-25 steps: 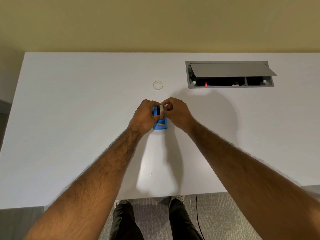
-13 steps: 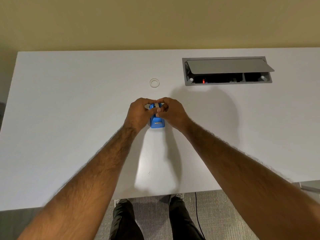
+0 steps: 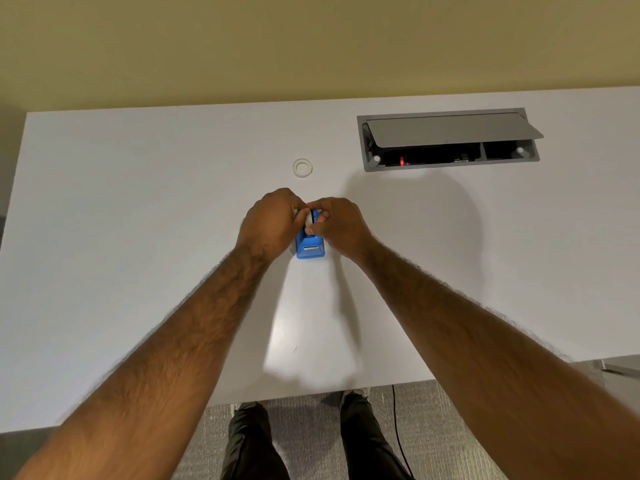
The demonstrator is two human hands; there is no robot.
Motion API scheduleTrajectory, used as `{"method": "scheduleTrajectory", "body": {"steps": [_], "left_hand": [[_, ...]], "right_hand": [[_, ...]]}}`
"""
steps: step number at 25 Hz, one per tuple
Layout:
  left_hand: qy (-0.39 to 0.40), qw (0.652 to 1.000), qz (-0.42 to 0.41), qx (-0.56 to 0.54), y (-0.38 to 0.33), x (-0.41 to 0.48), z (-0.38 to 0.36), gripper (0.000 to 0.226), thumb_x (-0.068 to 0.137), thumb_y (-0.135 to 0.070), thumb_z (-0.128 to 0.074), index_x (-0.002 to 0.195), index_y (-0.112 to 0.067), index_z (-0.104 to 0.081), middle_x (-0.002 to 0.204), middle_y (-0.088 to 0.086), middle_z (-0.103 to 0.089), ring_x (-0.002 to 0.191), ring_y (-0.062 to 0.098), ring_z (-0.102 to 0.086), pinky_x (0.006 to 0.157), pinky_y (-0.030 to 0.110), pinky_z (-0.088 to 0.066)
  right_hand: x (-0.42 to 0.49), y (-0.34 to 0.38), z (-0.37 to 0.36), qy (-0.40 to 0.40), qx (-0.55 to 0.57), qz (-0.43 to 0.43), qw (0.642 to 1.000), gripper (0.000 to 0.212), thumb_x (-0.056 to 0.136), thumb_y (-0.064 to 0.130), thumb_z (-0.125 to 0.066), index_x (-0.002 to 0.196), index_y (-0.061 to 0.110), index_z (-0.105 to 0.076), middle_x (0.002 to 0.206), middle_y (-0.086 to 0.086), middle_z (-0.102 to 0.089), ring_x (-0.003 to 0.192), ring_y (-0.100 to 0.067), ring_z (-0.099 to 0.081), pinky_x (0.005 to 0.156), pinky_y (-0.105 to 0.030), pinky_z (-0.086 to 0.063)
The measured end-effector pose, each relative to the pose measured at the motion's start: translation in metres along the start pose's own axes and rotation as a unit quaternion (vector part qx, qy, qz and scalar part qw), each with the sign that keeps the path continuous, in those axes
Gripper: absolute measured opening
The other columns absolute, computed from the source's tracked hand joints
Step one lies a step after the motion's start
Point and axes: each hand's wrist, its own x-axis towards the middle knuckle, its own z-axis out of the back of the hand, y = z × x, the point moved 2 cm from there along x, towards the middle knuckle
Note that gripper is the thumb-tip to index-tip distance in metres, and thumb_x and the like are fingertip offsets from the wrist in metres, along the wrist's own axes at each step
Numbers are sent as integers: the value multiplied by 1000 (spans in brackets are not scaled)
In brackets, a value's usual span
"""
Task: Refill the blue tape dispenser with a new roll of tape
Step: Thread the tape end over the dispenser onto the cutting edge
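The blue tape dispenser [image 3: 310,248] stands on the white table [image 3: 138,237] near the middle, its cutter end toward me. My left hand [image 3: 270,225] and my right hand [image 3: 341,225] close in over its far half from either side. Between their fingertips sits a whitish roll of tape [image 3: 308,219], upright at the dispenser's top. Both hands pinch this roll; most of it is hidden by the fingers. A small white ring, an empty tape core [image 3: 302,167], lies flat on the table beyond the hands.
A grey cable hatch [image 3: 446,138] with its lid raised is set into the table at the back right. The table's near edge runs just above my legs, with a black cable hanging by it. A yellowish wall lies behind.
The hands stay on the dispenser and roll; the fingers have shifted slightly around the roll. The view has drifted a little.
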Motion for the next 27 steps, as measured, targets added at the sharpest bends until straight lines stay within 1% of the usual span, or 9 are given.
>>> {"method": "scheduleTrajectory", "body": {"steps": [4, 6, 10, 15, 19, 23, 27], "left_hand": [[23, 989, -27, 144, -8, 2, 0, 30, 96, -36, -52, 94, -12, -70, 93, 5, -65, 80, 27, -62, 69, 37, -50], [34, 984, -38, 173, -9, 6, 1, 31, 97, -34, -50, 95, -9, -67, 93, 9, -65, 81, 29, -62, 70, 38, -51], [47, 984, -53, 162, -6, 8, 1, 34, 102, -34, -45, 95, -8, -66, 93, 9, -63, 81, 28, -60, 69, 37, -46], [43, 990, -43, 127, -6, 8, 0, 30, 102, -28, -46, 95, -6, -65, 93, 10, -63, 81, 28, -61, 74, 42, -52], [34, 992, -43, 116, -6, 7, 0, 26, 100, -25, -48, 92, -6, -63, 90, 10, -62, 78, 28, -60, 72, 43, -52], [29, 992, -52, 114, -6, 5, -1, 21, 98, -19, -50, 90, -6, -65, 89, 11, -61, 79, 28, -60, 72, 42, -52], [29, 992, -46, 114, -7, 6, -1, 22, 98, -19, -49, 92, -6, -65, 91, 10, -61, 82, 28, -59, 73, 42, -51]], "right_hand": [[2, 0, -2, -4, -29, 11, 1000, 22, 81, 26, -68, 95, 10, -72, 88, -5, -74, 76, -19, -64, 73, -25, -48], [3, 0, -3, -6, -30, 6, 1000, 22, 79, 25, -69, 96, 10, -72, 88, -5, -74, 76, -18, -64, 75, -25, -49], [3, -1, -3, -8, -27, -2, 1000, 26, 75, 22, -71, 98, 10, -72, 92, -6, -74, 80, -20, -64, 74, -23, -44], [4, -1, -2, 3, -30, -6, 1000, 27, 74, 23, -71, 99, 12, -72, 91, -4, -73, 77, -16, -61, 75, -23, -45], [4, -1, -3, 5, -35, -6, 999, 26, 76, 25, -70, 99, 12, -72, 91, -4, -73, 74, -13, -58, 73, -20, -42], [4, -1, -2, 5, -31, -5, 999, 26, 76, 24, -71, 98, 11, -72, 90, -5, -74, 75, -16, -61, 73, -22, -44], [2, 0, 0, 9, -34, 1, 999, 25, 79, 24, -70, 97, 8, -71, 88, -6, -73, 77, -19, -63, 72, -20, -43]]}}
